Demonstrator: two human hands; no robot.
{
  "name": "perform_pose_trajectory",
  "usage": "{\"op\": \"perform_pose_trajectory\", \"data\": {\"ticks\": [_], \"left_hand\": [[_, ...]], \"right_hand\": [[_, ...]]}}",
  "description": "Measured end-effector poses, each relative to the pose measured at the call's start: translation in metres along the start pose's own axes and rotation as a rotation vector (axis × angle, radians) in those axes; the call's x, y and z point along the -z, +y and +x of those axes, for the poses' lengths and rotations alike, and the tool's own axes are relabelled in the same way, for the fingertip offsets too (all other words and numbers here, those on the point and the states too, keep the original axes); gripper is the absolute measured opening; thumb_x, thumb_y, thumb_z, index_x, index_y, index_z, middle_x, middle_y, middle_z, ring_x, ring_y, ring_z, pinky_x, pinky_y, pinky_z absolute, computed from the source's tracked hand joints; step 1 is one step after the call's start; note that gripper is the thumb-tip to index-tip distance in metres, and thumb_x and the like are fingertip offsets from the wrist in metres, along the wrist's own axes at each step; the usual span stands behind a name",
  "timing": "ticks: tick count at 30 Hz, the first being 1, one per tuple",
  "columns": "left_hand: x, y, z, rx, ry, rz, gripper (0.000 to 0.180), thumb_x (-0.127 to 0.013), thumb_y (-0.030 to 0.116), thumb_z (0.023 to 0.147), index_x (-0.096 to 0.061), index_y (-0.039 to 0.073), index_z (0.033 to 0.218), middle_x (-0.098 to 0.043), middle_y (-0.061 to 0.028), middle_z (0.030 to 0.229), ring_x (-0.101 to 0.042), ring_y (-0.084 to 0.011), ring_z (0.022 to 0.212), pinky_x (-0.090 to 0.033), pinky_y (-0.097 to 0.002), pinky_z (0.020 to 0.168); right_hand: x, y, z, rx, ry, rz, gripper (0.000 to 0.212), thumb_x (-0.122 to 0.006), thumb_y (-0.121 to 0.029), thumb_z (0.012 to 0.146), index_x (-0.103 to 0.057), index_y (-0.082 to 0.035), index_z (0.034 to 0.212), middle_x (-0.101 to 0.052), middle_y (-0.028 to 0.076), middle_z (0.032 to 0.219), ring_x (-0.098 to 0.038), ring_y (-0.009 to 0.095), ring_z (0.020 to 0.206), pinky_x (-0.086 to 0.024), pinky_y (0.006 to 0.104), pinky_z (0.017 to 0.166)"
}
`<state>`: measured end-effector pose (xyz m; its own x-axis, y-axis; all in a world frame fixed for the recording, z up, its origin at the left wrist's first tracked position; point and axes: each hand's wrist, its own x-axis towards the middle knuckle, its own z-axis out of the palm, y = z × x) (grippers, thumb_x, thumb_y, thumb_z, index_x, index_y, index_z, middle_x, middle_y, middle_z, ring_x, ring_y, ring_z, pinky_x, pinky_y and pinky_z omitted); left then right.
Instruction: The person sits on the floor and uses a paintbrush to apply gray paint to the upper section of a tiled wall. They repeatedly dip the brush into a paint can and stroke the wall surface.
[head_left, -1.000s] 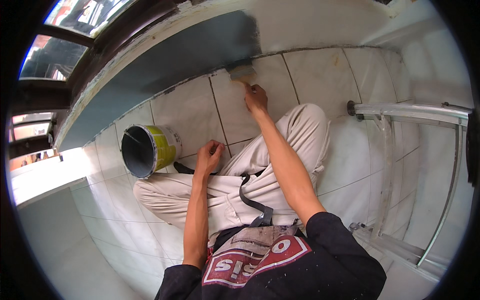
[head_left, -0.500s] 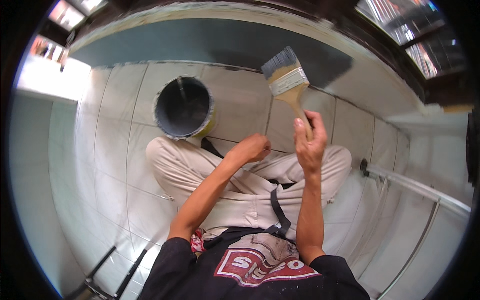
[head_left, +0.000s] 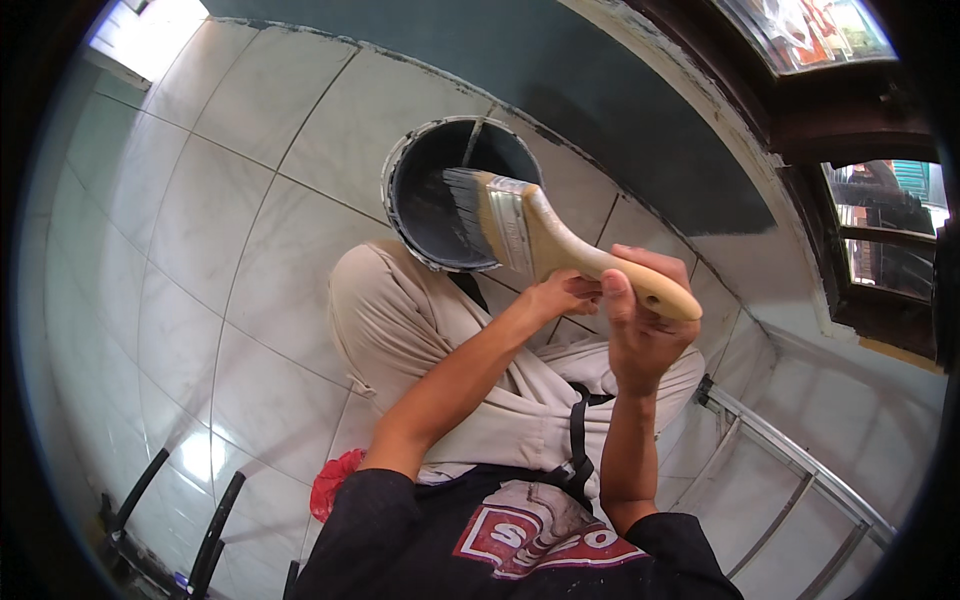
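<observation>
A wide paintbrush [head_left: 510, 220] with a pale wooden handle and a metal band is in my right hand [head_left: 645, 325], which is closed around the handle. Grey paint coats its bristle tips, which point left over the bucket's mouth. Whether they touch the inside, I cannot tell. The bucket [head_left: 393, 208], its rim smeared with paint, stands on the tiles beyond my legs, dark grey inside. My left hand [head_left: 560, 297] hangs just below the brush, its fingers curled and partly hidden by the handle and right hand; nothing shows in it.
Behind the bucket runs a low wall [head_left: 480, 50] painted dark grey up to an edge at the right, with pale wall beyond. Dark window frames [head_left: 830, 125] stand above it. A metal ladder [head_left: 790, 455] lies at the right. Black metal legs [head_left: 215, 530] and a red bag [head_left: 337, 483] are lower left.
My right hand has swung the brush from near the wall to over the bucket, bristles now pointing left. The view has turned, so the bucket appears farther right and closer to my hands.
</observation>
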<state>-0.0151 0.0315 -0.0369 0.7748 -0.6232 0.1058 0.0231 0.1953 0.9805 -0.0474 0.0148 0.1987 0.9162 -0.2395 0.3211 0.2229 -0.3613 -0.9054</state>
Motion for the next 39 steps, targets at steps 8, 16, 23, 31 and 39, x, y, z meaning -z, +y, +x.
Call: {"op": "perform_pose_trajectory", "data": {"ticks": [8, 16, 23, 31, 39], "left_hand": [[-0.021, -0.024, 0.024, -0.007, -0.044, 0.367, 0.02, -0.073, 0.021, 0.081, -0.074, 0.007, 0.095, -0.074, -0.0172, 0.101, -0.072, -0.0339, 0.102, -0.056, -0.044, 0.087], [-0.032, -0.039, 0.021, 0.067, -0.11, 0.548, 0.025, -0.068, 0.025, 0.086, -0.07, 0.007, 0.104, -0.073, -0.0176, 0.106, -0.07, -0.035, 0.105, -0.055, -0.0444, 0.087], [-0.036, -0.044, 0.02, 0.09, -0.129, 0.59, 0.029, -0.065, 0.028, 0.091, -0.067, 0.007, 0.111, -0.072, -0.018, 0.111, -0.069, -0.036, 0.108, -0.054, -0.0447, 0.087], [-0.043, -0.055, 0.019, 0.118, -0.155, 0.655, 0.032, -0.059, 0.031, 0.097, -0.063, 0.007, 0.118, -0.07, -0.0186, 0.115, -0.068, -0.0358, 0.11, -0.053, -0.0445, 0.087], [-0.037, -0.044, 0.019, 0.104, -0.112, 0.59, 0.027, -0.063, 0.025, 0.092, -0.067, 0.006, 0.112, -0.072, -0.0188, 0.109, -0.07, -0.0349, 0.105, -0.055, -0.0436, 0.085]], "right_hand": [[-0.051, 0.025, 0.02, -0.02, -0.073, 0.062, 0.016, -0.071, -0.003, 0.098, -0.069, 0.011, 0.107, -0.073, 0.014, 0.108, -0.077, 0.018, 0.073, -0.062, 0.0271, 0.065], [-0.073, 0.044, 0.034, 0.096, -0.095, -0.25, 0.015, -0.078, -0.009, 0.094, -0.072, 0.005, 0.097, -0.075, 0.012, 0.102, -0.07, 0.015, 0.071, -0.055, 0.0264, 0.064], [-0.067, 0.05, 0.034, 0.199, -0.003, -0.259, 0.015, -0.075, -0.009, 0.093, -0.071, 0.005, 0.097, -0.072, 0.012, 0.102, -0.068, 0.014, 0.073, -0.054, 0.0261, 0.066], [-0.05, 0.043, 0.031, 0.04, 0.183, -0.314, 0.014, -0.074, -0.007, 0.094, -0.069, 0.006, 0.094, -0.068, 0.009, 0.1, -0.063, 0.011, 0.077, -0.052, 0.0251, 0.07], [-0.063, 0.073, 0.031, 0.05, 0.015, -0.398, 0.014, -0.08, -0.007, 0.092, -0.07, 0.003, 0.091, -0.071, 0.006, 0.098, -0.064, 0.007, 0.067, -0.05, 0.0235, 0.057]]}}
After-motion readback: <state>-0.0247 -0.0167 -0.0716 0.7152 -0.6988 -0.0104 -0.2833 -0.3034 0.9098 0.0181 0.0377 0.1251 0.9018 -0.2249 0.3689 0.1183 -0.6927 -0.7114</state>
